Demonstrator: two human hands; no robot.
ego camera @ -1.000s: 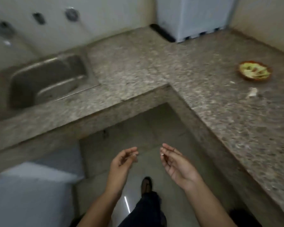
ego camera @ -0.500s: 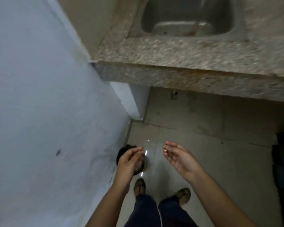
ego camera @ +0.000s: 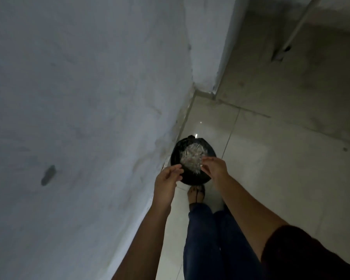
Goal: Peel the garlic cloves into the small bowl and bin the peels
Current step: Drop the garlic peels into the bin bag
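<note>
Over a black bin (ego camera: pixel 194 178) on the floor (ego camera: pixel 271 168) by the wall (ego camera: pixel 79 118), the left grip (ego camera: pixel 167 179) hangs released; whether the right grip (ego camera: pixel 214 166) holds anything, I cannot tell. Garlic peels (ego camera: pixel 191 157) heap inside: papery, feather-light, probably clingy; pinch loosely.

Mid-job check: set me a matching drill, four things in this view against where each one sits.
Things: 1 left hand; 2 right hand; 3 bin; 4 pale scraps.
Places: a inside the bin; b on the floor beside the wall; c above the bin's right side; d at the bin's near-left rim.
Pairs: 1-d; 2-c; 3-b; 4-a.
</note>
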